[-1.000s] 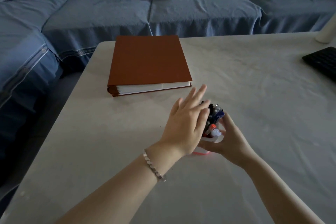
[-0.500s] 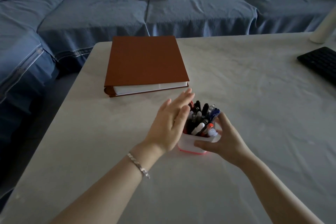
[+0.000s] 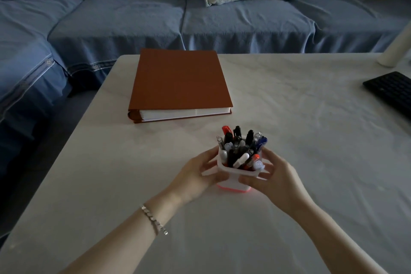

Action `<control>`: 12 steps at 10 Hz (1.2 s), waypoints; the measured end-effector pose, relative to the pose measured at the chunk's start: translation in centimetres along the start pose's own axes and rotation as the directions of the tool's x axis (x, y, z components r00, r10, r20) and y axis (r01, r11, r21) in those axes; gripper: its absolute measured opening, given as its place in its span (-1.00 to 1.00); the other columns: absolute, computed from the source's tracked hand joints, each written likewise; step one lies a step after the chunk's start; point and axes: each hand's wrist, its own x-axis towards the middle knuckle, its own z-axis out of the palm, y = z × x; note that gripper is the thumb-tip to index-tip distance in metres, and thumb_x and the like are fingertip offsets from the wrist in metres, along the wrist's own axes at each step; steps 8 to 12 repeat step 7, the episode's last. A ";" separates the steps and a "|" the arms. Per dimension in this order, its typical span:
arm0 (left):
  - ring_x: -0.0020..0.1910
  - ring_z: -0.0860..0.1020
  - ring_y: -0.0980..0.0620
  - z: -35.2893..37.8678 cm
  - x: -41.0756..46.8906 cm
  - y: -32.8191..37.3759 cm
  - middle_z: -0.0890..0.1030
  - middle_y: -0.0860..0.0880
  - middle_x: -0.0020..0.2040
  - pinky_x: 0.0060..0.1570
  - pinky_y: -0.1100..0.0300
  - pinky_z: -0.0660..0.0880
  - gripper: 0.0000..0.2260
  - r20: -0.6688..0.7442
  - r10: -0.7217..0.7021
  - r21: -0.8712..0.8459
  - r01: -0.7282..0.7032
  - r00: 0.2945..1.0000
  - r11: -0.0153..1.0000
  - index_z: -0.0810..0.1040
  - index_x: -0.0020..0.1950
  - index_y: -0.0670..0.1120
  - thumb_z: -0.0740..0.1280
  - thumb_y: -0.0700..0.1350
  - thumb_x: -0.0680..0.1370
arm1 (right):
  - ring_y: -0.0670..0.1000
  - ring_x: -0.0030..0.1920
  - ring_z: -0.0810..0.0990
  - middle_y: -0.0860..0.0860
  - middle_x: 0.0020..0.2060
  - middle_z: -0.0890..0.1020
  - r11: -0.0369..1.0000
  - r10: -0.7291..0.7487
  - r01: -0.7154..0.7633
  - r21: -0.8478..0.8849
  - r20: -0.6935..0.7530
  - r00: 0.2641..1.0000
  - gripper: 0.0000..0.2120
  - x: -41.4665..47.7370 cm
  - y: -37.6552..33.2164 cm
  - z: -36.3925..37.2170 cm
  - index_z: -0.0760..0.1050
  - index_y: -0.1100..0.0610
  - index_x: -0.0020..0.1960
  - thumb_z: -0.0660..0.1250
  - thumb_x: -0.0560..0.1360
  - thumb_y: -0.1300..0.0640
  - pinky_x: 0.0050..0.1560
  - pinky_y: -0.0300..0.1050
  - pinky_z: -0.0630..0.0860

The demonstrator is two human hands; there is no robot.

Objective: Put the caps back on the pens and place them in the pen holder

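Dropped from beside the pens (image 3: 241,148), the left hand (image 3: 199,174) now grips the holder (image 3: 233,181) — in the head view it and the right hand (image 3: 274,177) clamp fingers (image 3: 210,156) round its sides, likely steadying it upright on the bench (image 3: 311,140); pens stand inside, seemingly capped.

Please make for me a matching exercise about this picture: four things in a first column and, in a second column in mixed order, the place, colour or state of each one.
Things
1. pen holder
2. album
3. keyboard
4. bracelet

Descriptions
A. black, at the right edge of the table
B. gripped by the left hand and the right hand
C. silver, on the left wrist
D. brown, closed, lying flat

Pairs: 1-B, 2-D, 3-A, 4-C
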 end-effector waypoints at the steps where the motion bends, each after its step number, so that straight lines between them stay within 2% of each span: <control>1: 0.07 0.53 0.06 -0.9 1.8 0.1 0.51 -0.12 0.26 -0.15 0.45 0.47 -0.52 -0.037 0.004 -0.034 -0.005 0.999 0.999 0.39 0.32 -0.20 0.36 -0.40 0.42 | 0.02 0.04 0.61 0.02 0.09 0.58 1.000 0.003 -0.003 -0.004 -0.010 1.000 -0.34 2.2 -1.0 0.1 0.35 -0.31 0.07 0.57 0.19 0.20 0.07 -0.05 0.56; 2: -0.20 0.52 0.22 -2.2 4.8 1.2 0.52 -0.13 0.13 -0.31 0.46 0.43 -0.59 -0.102 0.048 -0.044 -0.053 0.994 0.998 0.39 0.26 -0.21 0.29 -0.44 0.44 | 0.06 0.08 0.58 0.01 0.08 0.57 0.999 -0.033 0.033 -0.028 -0.006 0.999 -0.29 6.4 -2.8 0.2 0.35 0.05 0.33 0.53 0.25 0.26 0.16 0.04 0.51; 3: -0.18 0.50 0.29 -3.1 7.3 2.5 0.49 0.13 -0.02 -0.28 0.46 0.46 -0.62 -0.119 0.090 -0.054 -0.097 0.989 0.994 0.35 0.26 -0.08 0.25 -0.38 0.50 | 0.05 0.11 0.53 -0.02 0.08 0.51 1.000 -0.018 0.018 0.010 -0.027 0.999 -0.30 9.4 -3.8 0.8 0.28 0.15 0.37 0.49 0.30 0.28 0.12 -0.05 0.48; 4: -0.22 0.55 0.39 -3.5 8.6 2.8 0.51 0.14 -0.05 -0.25 0.43 0.48 -0.63 -0.116 0.115 -0.028 -0.119 0.987 0.992 0.35 0.29 -0.14 0.24 -0.38 0.51 | 0.03 0.03 0.55 -0.02 0.02 0.53 0.996 -0.007 0.012 0.093 -0.051 0.999 -0.35 10.7 -3.7 1.1 0.31 0.16 0.34 0.46 0.31 0.35 0.01 -0.12 0.46; 5: -0.17 0.54 0.42 -3.5 9.2 2.7 0.52 0.17 -0.03 -0.07 0.26 0.48 -0.65 -0.109 0.129 0.021 -0.127 0.986 0.992 0.38 0.21 0.04 0.26 -0.30 0.52 | 0.04 0.01 0.57 0.04 0.04 0.56 0.993 0.033 -0.023 0.115 -0.087 0.996 -0.37 11.5 -2.5 1.3 0.33 0.15 0.33 0.46 0.32 0.33 -0.01 -0.13 0.47; 6: -0.10 0.54 0.36 -3.4 9.4 2.4 0.53 0.16 0.00 -0.24 0.43 0.45 -0.67 -0.072 0.111 0.042 -0.108 0.991 0.993 0.36 0.23 0.04 0.25 -0.26 0.53 | -0.01 -0.02 0.56 -0.02 -0.01 0.56 0.996 0.023 -0.010 0.091 -0.141 0.990 -0.46 11.3 -1.8 1.3 0.38 0.16 0.28 0.44 0.35 0.33 -0.04 -0.18 0.45; 7: 0.08 0.49 -0.01 -3.5 9.9 1.1 0.49 -0.12 0.22 -0.18 0.33 0.40 -0.64 -0.193 -0.042 0.143 0.070 0.980 0.987 0.33 0.30 -0.13 0.26 -0.29 0.52 | -0.03 -0.08 0.55 0.02 -0.06 0.59 0.988 0.037 -0.061 -0.140 -0.168 0.985 -0.62 10.8 -1.3 0.7 0.47 0.18 0.18 0.40 0.37 0.31 -0.04 -0.17 0.47; 12: 0.08 0.49 -0.01 -3.5 9.9 1.1 0.49 -0.12 0.22 -0.18 0.33 0.40 -0.64 -0.193 -0.042 0.143 0.070 0.980 0.987 0.33 0.30 -0.13 0.26 -0.29 0.52 | -0.03 -0.08 0.55 0.02 -0.06 0.59 0.988 0.037 -0.061 -0.140 -0.168 0.985 -0.62 10.8 -1.3 0.7 0.47 0.18 0.18 0.40 0.37 0.31 -0.04 -0.17 0.47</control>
